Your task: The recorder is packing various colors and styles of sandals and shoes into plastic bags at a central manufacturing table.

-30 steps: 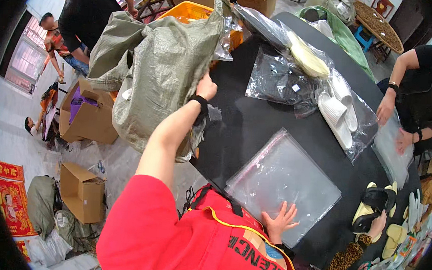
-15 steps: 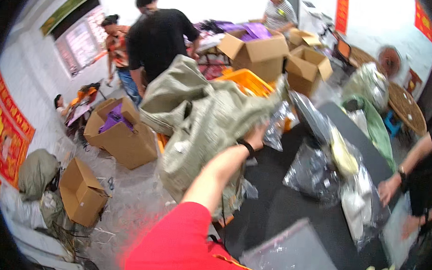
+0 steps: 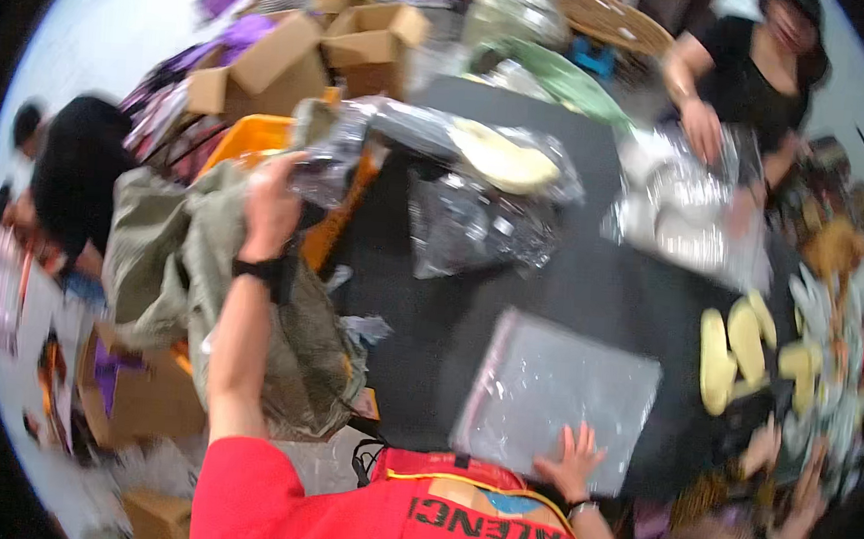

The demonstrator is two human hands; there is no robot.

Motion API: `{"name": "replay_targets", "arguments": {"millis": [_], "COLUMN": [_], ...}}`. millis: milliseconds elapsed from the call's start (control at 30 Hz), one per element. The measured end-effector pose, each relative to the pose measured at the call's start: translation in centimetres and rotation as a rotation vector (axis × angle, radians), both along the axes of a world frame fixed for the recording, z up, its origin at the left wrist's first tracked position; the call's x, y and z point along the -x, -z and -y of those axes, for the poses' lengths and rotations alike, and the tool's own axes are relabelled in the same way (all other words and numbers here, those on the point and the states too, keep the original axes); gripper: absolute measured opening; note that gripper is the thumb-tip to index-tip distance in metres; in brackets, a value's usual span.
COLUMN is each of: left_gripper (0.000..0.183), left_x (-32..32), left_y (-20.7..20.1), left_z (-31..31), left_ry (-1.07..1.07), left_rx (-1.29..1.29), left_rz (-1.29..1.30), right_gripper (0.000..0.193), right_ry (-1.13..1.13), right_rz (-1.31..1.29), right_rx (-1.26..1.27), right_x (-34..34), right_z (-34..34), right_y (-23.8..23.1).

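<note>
My left hand (image 3: 272, 203), a black band on its wrist, is raised at the mouth of a grey-green woven sack (image 3: 178, 252). Its fingers look curled round the end of a shiny, plastic-wrapped dark packet (image 3: 334, 163); blur hides the exact grip. My right hand (image 3: 574, 462) lies flat, fingers spread, on the near edge of a stack of clear plastic bags (image 3: 564, 389) on the black table (image 3: 416, 359). Farther up the table lie bagged dark items (image 3: 480, 228), with a pale yellow slipper (image 3: 505, 157) in plastic on top.
Across the table, a co-worker's hand (image 3: 702, 131) rests on a clear bag of white items (image 3: 691, 213). Pale yellow slippers (image 3: 716, 364) lie at the right. A yellow crate (image 3: 329, 232) stands beside the sack; cardboard boxes (image 3: 372, 50) stand behind. Other people work at the left.
My view has swung right and toward the table. My left hand, then partly behind the sack's edge, now shows more. My right hand, barely in view before, now shows spread on the bags.
</note>
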State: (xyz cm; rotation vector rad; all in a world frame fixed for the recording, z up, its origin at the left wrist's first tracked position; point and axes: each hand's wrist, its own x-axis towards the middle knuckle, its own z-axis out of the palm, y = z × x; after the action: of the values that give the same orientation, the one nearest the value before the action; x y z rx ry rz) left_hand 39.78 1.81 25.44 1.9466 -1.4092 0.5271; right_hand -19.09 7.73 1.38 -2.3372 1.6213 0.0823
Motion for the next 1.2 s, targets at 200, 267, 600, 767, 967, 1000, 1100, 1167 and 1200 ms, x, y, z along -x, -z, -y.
{"name": "replay_targets", "arguments": {"millis": [200,267,600,767,967,1000,1100,1167,1200], "left_gripper": [0.023,0.027,0.034,0.022,0.026,0.034,0.049,0.051,0.053], "left_x": [12.1,15.8,35.9,32.5,25.1,25.4,25.0,26.8,27.7], "left_y": [-6.5,-6.8,7.4,13.0,22.3,23.3,26.8,24.7,23.1], "left_z": [-2.1,-1.3,7.7,7.7,-1.4,-2.4,-3.1,-2.7,-2.1], "left_ry": [0.688,1.019,1.273,0.977,0.500,0.429,0.424,0.386,0.376], "left_rx": [-0.172,-0.381,-0.499,-0.906,-1.202,-1.126,-0.414,-0.431,-0.443], "left_rz": [-0.330,-0.316,-0.193,-0.820,-1.104,-1.077,-0.503,-0.634,-0.754], "right_gripper": [0.083,0.087,0.058,0.044,0.024,0.024,0.031,0.037,0.037], "right_ry": [0.063,0.059,0.528,0.645,0.822,0.819,0.914,0.998,0.990], "right_rz": [0.185,0.171,1.643,1.037,1.018,1.089,1.130,1.052,1.040], "right_rx": [0.011,0.006,-0.372,-0.412,-0.481,-0.407,-0.531,-0.391,-0.388], "right_x": [1.4,1.1,2.0,7.8,7.5,7.4,7.0,6.2,5.9], "right_z": [0.0,-0.7,1.4,1.9,3.5,3.7,4.3,4.9,5.5], "right_y": [-0.8,0.7,1.8,1.2,4.0,4.3,3.1,0.9,0.2]}}
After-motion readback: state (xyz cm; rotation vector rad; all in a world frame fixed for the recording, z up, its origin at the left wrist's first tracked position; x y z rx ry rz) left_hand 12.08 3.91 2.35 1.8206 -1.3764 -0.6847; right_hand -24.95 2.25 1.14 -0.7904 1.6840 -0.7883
